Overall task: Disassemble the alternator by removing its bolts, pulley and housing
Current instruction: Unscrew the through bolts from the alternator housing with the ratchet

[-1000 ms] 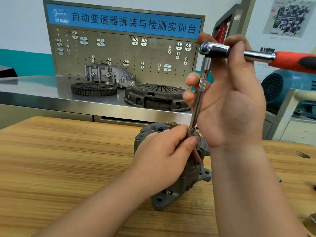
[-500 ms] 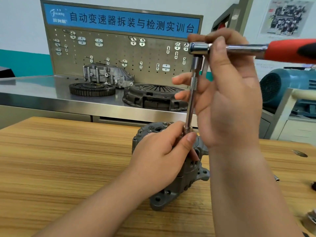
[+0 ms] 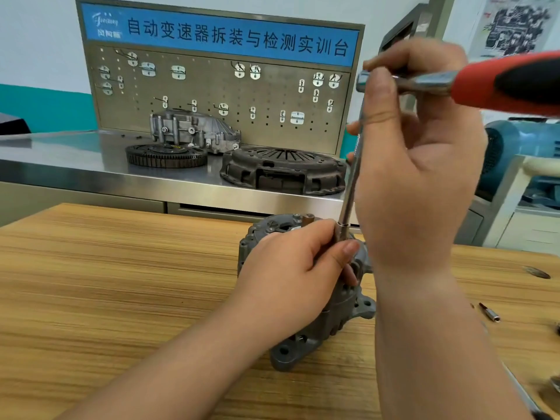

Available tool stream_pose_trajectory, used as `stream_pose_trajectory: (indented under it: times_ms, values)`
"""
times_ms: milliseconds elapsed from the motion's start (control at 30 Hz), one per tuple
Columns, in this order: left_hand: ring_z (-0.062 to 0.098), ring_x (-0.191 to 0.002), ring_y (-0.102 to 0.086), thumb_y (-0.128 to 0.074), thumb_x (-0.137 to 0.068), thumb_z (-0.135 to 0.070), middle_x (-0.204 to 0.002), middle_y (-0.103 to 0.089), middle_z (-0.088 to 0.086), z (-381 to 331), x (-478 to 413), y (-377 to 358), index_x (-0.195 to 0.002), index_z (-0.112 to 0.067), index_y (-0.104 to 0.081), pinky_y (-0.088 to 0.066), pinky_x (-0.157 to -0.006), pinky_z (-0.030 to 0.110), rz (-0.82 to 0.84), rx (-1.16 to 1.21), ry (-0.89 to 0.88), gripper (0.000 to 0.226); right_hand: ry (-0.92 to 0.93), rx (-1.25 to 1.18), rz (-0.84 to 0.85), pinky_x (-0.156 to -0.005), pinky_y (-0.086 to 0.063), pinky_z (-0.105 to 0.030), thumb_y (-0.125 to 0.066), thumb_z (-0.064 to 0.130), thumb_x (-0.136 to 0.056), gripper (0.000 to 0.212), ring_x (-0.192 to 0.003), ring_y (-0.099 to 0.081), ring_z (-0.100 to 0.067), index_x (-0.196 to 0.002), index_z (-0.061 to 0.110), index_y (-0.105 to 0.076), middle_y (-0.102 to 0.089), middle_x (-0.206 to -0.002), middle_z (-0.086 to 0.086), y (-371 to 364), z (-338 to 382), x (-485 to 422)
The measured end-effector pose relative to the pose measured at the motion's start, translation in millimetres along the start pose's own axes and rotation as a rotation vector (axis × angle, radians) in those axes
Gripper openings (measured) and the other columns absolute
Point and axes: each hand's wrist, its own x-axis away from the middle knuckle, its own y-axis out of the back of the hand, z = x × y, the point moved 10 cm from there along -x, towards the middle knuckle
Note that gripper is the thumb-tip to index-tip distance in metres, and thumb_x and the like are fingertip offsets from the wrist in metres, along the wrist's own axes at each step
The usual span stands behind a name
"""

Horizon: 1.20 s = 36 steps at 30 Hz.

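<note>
Two hands work on an alternator (image 3: 342,316) that stands near the middle of a wooden bench (image 3: 121,283). Its grey cast body is upright, with one mounting ear pointing to the near side and another to the right. The left hand (image 3: 288,268) covers the alternator's upper left side. Its thumb and fingers (image 3: 318,234) pinch a socket (image 3: 341,230) at the top right edge of the body, and they hide what the socket sits on.

From the socket a slim chrome extension (image 3: 351,183) rises, tilted slightly to the right, up to a ratchet (image 3: 509,83). The ratchet's red and black handle runs out to the right, roughly level and blurred. The right hand (image 3: 418,165) grips the ratchet at its head: the thumb lies across the near side of the head, the forefinger curls over the top, and the other fingers wrap round the extension, their tips showing just left of it.

On the right of the bench lies a small metal bit (image 3: 489,312), well apart from the alternator. Beyond stands a steel bench (image 3: 75,165) carrying a toothed ring (image 3: 166,156), a clutch cover (image 3: 285,174) and a cast casing (image 3: 194,130), all in front of a pegboard (image 3: 212,95) topped by a blue sign with white characters. A blue motor (image 3: 515,140) sits at the far right.
</note>
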Motion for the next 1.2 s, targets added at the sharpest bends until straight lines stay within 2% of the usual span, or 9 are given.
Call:
stream_pose_trajectory:
  times_ms: [67,233,367,500,633,700,900,1033,1200]
  values:
    - [-0.002,-0.081,-0.061,-0.041,-0.094,-0.045,-0.087,-0.068,-0.028,0.7,0.1,-0.1,-0.097,-0.029,-0.066,-0.053,-0.074,0.035,-0.002,0.007,-0.009,0.030,-0.076,-0.058,-0.015,-0.061,-0.053,-0.035,-0.047,0.006,-0.098,0.017,-0.070,-0.059,-0.020,-0.097,0.023,-0.046,-0.054,-0.092,0.006,-0.1,-6.1,1.0]
    - [0.001,-0.072,-0.058,-0.037,-0.090,-0.046,-0.069,-0.062,-0.028,-4.5,2.5,2.3,-0.084,-0.026,-0.060,-0.050,-0.068,0.035,-0.017,0.037,-0.061,0.031,-0.545,-0.734,0.020,-0.051,-0.048,-0.025,-0.039,0.020,-0.100,0.012,-0.058,-0.062,-0.018,-0.098,0.020,-0.051,-0.064,-0.106,0.001,-19.4,-40.8,14.2]
    - [0.005,-0.075,-0.062,-0.040,-0.091,-0.045,-0.076,-0.070,-0.019,-3.4,1.3,0.9,-0.084,-0.026,-0.062,-0.051,-0.072,0.037,-0.008,0.012,-0.064,0.029,-0.715,-1.100,0.041,-0.053,-0.045,-0.022,-0.031,0.032,-0.102,0.021,-0.058,-0.059,-0.015,-0.095,0.026,-0.050,-0.069,-0.102,0.004,-27.8,-53.0,19.3]
    - [-0.002,-0.067,-0.057,-0.042,-0.092,-0.045,-0.076,-0.069,-0.026,0.2,-1.0,0.0,-0.073,-0.031,-0.054,-0.045,-0.064,0.028,-0.010,-0.015,-0.023,0.027,-0.683,-0.912,-0.043,-0.052,-0.047,-0.025,-0.035,0.026,-0.102,0.016,-0.061,-0.061,-0.017,-0.096,0.023,-0.050,-0.068,-0.103,0.000,-10.1,-63.4,18.6]
    - [-0.005,-0.066,-0.057,-0.040,-0.087,-0.050,-0.075,-0.068,-0.028,0.5,-1.6,-1.0,-0.071,-0.037,-0.052,-0.048,-0.061,0.030,0.005,-0.025,-0.001,0.023,-0.228,-0.185,-0.055,-0.060,-0.050,-0.030,-0.046,0.009,-0.100,0.010,-0.071,-0.056,-0.006,-0.097,0.017,-0.051,-0.056,-0.093,0.004,15.3,-30.4,-0.6]
    - [-0.003,-0.069,-0.059,-0.039,-0.084,-0.052,-0.075,-0.067,-0.029,-0.6,-1.0,-0.5,-0.074,-0.034,-0.055,-0.052,-0.064,0.034,-0.001,-0.018,-0.001,0.026,-0.073,-0.031,-0.033,-0.064,-0.049,-0.030,-0.047,0.004,-0.098,0.012,-0.077,-0.054,-0.008,-0.102,0.015,-0.048,-0.052,-0.091,0.006,12.3,-15.1,-1.6]
    - [0.007,-0.069,-0.062,-0.035,-0.096,-0.049,-0.077,-0.071,-0.017,-3.3,1.6,1.3,-0.083,-0.024,-0.061,-0.053,-0.067,0.043,-0.021,0.055,-0.039,0.038,-0.536,-0.631,-0.037,-0.051,-0.048,-0.027,-0.038,0.018,-0.102,0.012,-0.057,-0.062,-0.018,-0.099,0.018,-0.050,-0.061,-0.108,-0.004,-6.6,-47.3,12.9]
    - [0.009,-0.063,-0.057,-0.037,-0.091,-0.048,-0.076,-0.071,-0.008,-3.8,1.3,0.9,-0.085,-0.022,-0.058,-0.050,-0.066,0.046,-0.014,0.045,-0.066,0.034,-0.724,-1.014,-0.045,-0.052,-0.045,-0.022,-0.031,0.030,-0.103,0.021,-0.057,-0.060,-0.015,-0.095,0.024,-0.050,-0.067,-0.105,0.002,-19.2,-58.5,19.9]
    - [0.005,-0.070,-0.062,-0.039,-0.088,-0.046,-0.074,-0.070,-0.021,-0.2,-0.2,1.2,-0.082,-0.025,-0.056,-0.052,-0.070,0.044,-0.021,0.036,-0.025,0.029,-0.654,-0.853,-0.046,-0.052,-0.047,-0.025,-0.034,0.023,-0.104,0.017,-0.062,-0.062,-0.019,-0.097,0.021,-0.050,-0.064,-0.109,-0.003,-12.0,-57.4,17.5]
